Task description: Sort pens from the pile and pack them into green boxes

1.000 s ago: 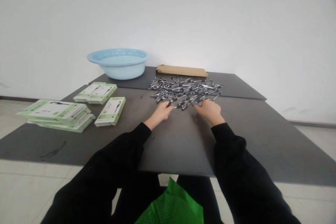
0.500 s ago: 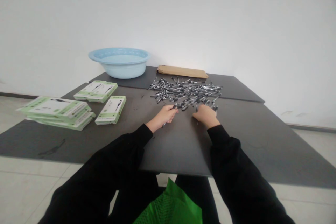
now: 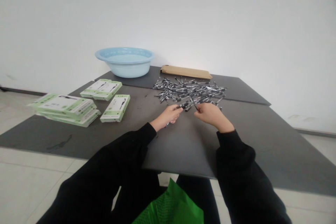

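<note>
A loose pile of black-and-clear pens (image 3: 187, 90) covers the middle of the dark table. At its near edge, my left hand (image 3: 171, 114) is closed around pens whose ends stick out above and below the fist; how many, I cannot tell. My right hand (image 3: 210, 113), just to the right, pinches a single pen (image 3: 194, 103) that slants up to the left over the pile. The two hands are a short way apart, and both palms are hidden.
Green-and-white pen boxes lie on the left: a stack (image 3: 65, 106), a pair (image 3: 102, 89) behind it and a single box (image 3: 115, 108). A light blue basin (image 3: 127, 66) stands at the back left. A flat brown cardboard box (image 3: 186, 71) lies behind the pens.
My right hand has lifted slightly and turned, and a pen now shows in its fingers. My left hand keeps its grip. The whole view has shifted a little.
</note>
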{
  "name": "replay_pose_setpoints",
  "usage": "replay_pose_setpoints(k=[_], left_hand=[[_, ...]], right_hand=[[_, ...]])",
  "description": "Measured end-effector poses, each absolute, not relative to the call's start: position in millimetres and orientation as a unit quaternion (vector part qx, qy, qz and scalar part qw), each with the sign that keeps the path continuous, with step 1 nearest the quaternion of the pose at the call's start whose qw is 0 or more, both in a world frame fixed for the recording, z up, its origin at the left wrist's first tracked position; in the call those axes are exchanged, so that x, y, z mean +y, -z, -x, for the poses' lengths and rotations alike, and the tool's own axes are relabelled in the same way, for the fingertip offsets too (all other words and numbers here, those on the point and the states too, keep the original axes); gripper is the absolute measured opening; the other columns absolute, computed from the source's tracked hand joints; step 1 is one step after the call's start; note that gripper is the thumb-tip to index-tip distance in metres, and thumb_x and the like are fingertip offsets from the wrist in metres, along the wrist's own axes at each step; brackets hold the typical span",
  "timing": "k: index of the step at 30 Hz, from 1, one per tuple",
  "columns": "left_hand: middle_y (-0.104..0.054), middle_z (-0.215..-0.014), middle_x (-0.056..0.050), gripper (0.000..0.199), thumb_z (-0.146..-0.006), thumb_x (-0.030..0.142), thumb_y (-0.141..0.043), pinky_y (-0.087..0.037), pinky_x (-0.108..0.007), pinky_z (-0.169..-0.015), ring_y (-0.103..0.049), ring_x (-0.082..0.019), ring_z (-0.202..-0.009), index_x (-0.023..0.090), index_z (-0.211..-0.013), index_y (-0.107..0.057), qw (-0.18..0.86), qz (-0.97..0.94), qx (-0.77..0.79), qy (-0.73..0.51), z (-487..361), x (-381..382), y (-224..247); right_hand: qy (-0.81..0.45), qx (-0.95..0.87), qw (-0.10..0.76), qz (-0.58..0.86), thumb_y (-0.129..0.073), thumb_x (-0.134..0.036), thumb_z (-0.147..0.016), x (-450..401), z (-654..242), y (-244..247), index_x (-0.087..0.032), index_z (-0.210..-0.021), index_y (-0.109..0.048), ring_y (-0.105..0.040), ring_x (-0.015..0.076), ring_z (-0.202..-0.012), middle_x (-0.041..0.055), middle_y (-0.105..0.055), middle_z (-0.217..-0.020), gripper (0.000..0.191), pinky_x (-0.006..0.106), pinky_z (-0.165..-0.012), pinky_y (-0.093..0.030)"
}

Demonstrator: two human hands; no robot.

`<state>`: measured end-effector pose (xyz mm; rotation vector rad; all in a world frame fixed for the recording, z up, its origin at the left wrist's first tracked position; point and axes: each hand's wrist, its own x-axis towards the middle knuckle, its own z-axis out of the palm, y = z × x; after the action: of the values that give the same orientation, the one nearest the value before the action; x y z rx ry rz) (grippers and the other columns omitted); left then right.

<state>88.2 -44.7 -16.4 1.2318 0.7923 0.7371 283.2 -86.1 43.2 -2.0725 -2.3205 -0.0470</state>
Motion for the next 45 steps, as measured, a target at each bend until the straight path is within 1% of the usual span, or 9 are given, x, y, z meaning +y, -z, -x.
replay_pose_setpoints(k=[4, 10, 17, 21, 25, 30, 33, 37, 45], left_hand=[[-0.044, -0.057, 0.008, 0.022, -0.09, 0.036, -0.062, -0.018, -0.015, -0.038, -0.026, -0.001, -0.035, 0.019, -0.088, -0.05, 0.682, -0.55, 0.327, -0.353, -88.5, -44.6, 15.3], [-0.049, -0.059, 0.004, 0.018, -0.09, 0.033, -0.057, -0.018, -0.016, -0.038, -0.027, -0.001, -0.036, 0.015, -0.087, -0.057, 0.7, -0.524, 0.319, -0.367, -85.4, -43.2, 10.5], [-0.042, -0.055, 0.005, 0.03, -0.09, 0.039, -0.05, -0.017, -0.017, -0.039, -0.021, -0.003, -0.037, 0.011, -0.085, -0.061, 0.76, -0.52, 0.22, -0.322, -82.0, -46.3, 10.9], [-0.034, -0.053, 0.008, 0.031, -0.089, 0.04, -0.055, -0.018, -0.018, -0.04, -0.021, -0.003, -0.038, 0.01, -0.084, -0.062, 0.767, -0.527, 0.189, -0.313, -82.0, -50.8, 9.5], [-0.035, -0.053, 0.007, 0.031, -0.089, 0.04, -0.056, -0.018, -0.019, -0.041, -0.022, -0.003, -0.039, 0.01, -0.084, -0.062, 0.775, -0.527, 0.173, -0.302, -82.9, -54.4, 9.6], [-0.034, -0.053, 0.007, 0.033, -0.088, 0.042, -0.058, -0.019, -0.019, -0.042, -0.023, -0.004, -0.04, 0.01, -0.083, -0.063, 0.768, -0.543, 0.171, -0.292, -83.9, -57.4, 10.9], [-0.035, -0.053, 0.007, 0.033, -0.087, 0.042, -0.059, -0.018, -0.019, -0.042, -0.023, -0.003, -0.04, 0.009, -0.082, -0.063, 0.77, -0.547, 0.166, -0.284, -84.1, -58.0, 11.4], [-0.036, -0.053, 0.007, 0.034, -0.086, 0.043, -0.06, -0.019, -0.019, -0.041, -0.024, -0.003, -0.039, 0.009, -0.081, -0.064, 0.774, -0.547, 0.162, -0.276, -85.0, -58.6, 12.4], [-0.035, -0.052, 0.007, 0.034, -0.085, 0.043, -0.06, -0.018, -0.019, -0.041, -0.023, -0.003, -0.039, 0.009, -0.081, -0.063, 0.777, -0.544, 0.17, -0.268, -85.0, -58.8, 13.3]], right_hand=[[0.025, -0.779, 0.048, 0.625, -0.047, -0.027, -0.089, -89.8, -270.9, -37.8, -0.018, -0.077, -0.07, -0.066, 0.0195, -0.072, 0.0093, -0.074, -0.078, 0.027, 0.025, -0.061, -0.036], [0.012, -0.779, 0.194, 0.596, -0.042, -0.021, -0.094, -91.0, -268.1, -33.7, -0.017, -0.111, -0.07, -0.07, 0.0199, -0.074, 0.0091, -0.076, -0.083, 0.033, 0.026, -0.07, -0.046], [-0.15, -0.682, 0.46, 0.549, -0.056, -0.027, -0.087, -92.5, -266.1, -34.2, -0.017, -0.1, -0.072, -0.073, 0.0199, -0.086, 0.0074, -0.077, -0.095, 0.023, 0.029, -0.08, -0.056], [-0.274, -0.576, 0.601, 0.481, -0.069, -0.041, -0.081, -90.0, -262.5, -37.8, -0.018, -0.096, -0.072, -0.072, 0.0193, -0.067, 0.0049, -0.075, -0.08, 0.028, 0.033, -0.063, -0.06], [-0.353, -0.536, 0.655, 0.399, -0.077, -0.041, -0.076, -93.2, -258.4, -44.8, -0.024, -0.12, -0.063, -0.07, 0.0146, -0.059, 0.0006, -0.074, -0.082, 0.049, 0.028, -0.056, -0.06], [-0.377, -0.503, 0.691, 0.357, -0.078, -0.035, -0.077, -95.8, -254.6, -47.0, -0.035, -0.149, -0.031, -0.073, 0.0154, -0.073, -0.0024, -0.073, -0.087, 0.086, 0.033, -0.071, -0.063], [-0.38, -0.48, 0.711, 0.346, -0.078, -0.036, -0.077, -92.0, -252.9, -42.4, -0.032, -0.142, -0.039, -0.073, 0.0153, -0.077, -0.0036, -0.071, -0.084, 0.076, 0.035, -0.079, -0.062], [-0.385, -0.458, 0.722, 0.346, -0.078, -0.039, -0.078, -89.2, -246.8, -36.9, -0.023, -0.104, -0.059, -0.073, 0.0153, -0.078, -0.0009, -0.07, -0.084, 0.036, 0.035, -0.084, -0.061], [-0.377, -0.488, 0.706, 0.349, -0.072, -0.042, -0.083, -92.4, -238.7, -33.0, -0.024, -0.094, -0.052, -0.073, 0.0153, -0.078, -0.0016, -0.069, -0.081, 0.03, 0.033, -0.08, -0.062]])
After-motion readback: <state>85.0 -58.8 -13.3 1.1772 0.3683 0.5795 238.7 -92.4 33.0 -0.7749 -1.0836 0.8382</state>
